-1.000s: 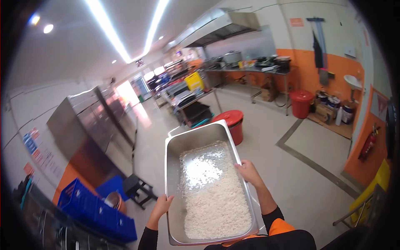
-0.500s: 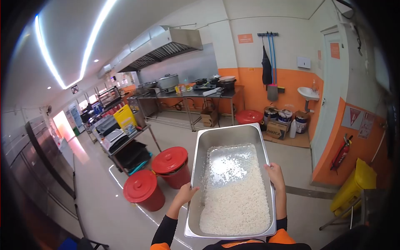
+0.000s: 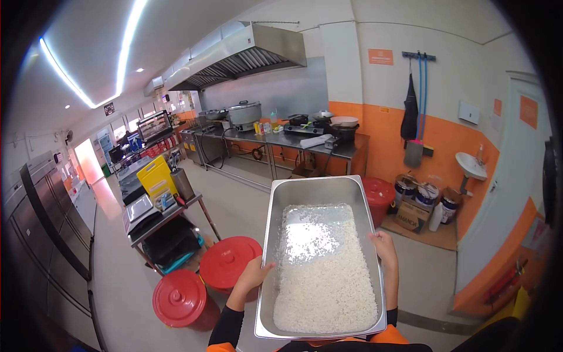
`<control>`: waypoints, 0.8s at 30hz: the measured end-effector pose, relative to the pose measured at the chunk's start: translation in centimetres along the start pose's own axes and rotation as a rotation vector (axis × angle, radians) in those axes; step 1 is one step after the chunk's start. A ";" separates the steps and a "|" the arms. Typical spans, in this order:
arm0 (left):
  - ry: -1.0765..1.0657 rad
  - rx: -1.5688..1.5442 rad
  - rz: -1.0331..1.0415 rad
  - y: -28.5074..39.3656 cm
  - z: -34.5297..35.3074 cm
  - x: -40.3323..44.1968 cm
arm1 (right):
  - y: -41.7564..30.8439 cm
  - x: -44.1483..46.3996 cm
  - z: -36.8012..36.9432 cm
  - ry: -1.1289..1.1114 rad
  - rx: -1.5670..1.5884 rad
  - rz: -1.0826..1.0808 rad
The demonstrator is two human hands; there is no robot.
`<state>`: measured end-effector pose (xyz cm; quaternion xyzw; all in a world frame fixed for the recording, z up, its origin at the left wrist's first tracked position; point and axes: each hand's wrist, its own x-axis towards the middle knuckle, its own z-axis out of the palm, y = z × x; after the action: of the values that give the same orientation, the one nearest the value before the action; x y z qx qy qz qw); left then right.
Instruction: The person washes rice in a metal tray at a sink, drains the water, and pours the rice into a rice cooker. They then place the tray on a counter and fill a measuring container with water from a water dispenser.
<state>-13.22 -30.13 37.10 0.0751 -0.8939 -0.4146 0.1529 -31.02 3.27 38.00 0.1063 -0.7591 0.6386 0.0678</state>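
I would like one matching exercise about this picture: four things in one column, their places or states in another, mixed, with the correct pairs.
1. rice
2. left hand
3. apron
4. sink

A. black and hanging
B. lying inside the metal pan
C. white, fixed to the wall
D. holding the pan's left side

Pairs: 1-B, 2-D, 3-A, 4-C

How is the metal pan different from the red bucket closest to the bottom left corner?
The metal pan is silver and rectangular, while the red bucket is round. The pan is open, showing white grains inside; the bucket has a lid on. The pan is held up by the left hand and right hand, but the bucket stands on the floor. Both are containers.
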 end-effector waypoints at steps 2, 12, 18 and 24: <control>-0.011 0.032 0.012 -3.3 -1.1 6.5 | 2.7 6.6 4.0 -0.043 0.050 -0.030; -0.052 0.084 -0.109 -12.6 -7.9 34.0 | 4.4 30.7 21.6 0.013 -0.012 0.016; -0.030 0.013 -0.222 -24.5 -9.8 50.1 | 6.7 46.1 33.1 -0.099 0.015 0.068; 0.146 0.107 -0.150 -32.9 -14.1 65.7 | 7.7 64.6 47.3 -0.198 -0.042 -0.051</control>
<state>-70.13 -78.67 34.41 0.1798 -0.8931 -0.3700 0.1821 -93.89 -46.87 37.73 0.1867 -0.7724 0.6070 0.0109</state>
